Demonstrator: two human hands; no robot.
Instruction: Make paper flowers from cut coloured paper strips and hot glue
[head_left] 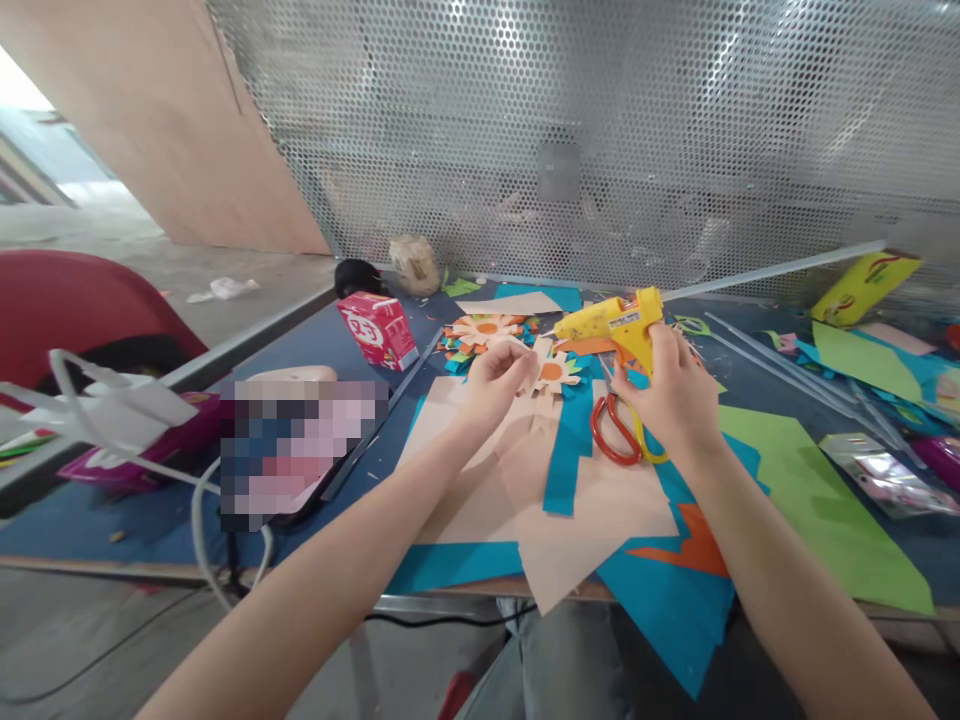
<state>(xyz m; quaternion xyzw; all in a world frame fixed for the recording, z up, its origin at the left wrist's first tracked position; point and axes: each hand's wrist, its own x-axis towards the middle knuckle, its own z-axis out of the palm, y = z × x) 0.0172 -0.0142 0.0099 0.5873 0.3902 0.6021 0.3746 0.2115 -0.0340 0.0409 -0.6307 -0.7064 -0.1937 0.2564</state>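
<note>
My right hand (673, 395) is closed around the handle of a yellow glue gun (611, 322), whose nozzle points left toward a paper flower (553, 370) with beige petals and an orange centre. My left hand (495, 378) pinches a beige petal at that flower's left side. Both hands hover over beige paper sheets (487, 480) and a blue paper strip (568, 450). Red-and-yellow-handled scissors (619, 435) lie just below my right hand.
A second paper flower (486, 328) lies behind, and a red carton (377, 330) stands at the left. Green paper (825, 500), blue and orange sheets cover the table's right side. A perforated metal screen (600, 130) backs the table. White cable (112, 400) lies left; glue sticks (780, 375) lie right.
</note>
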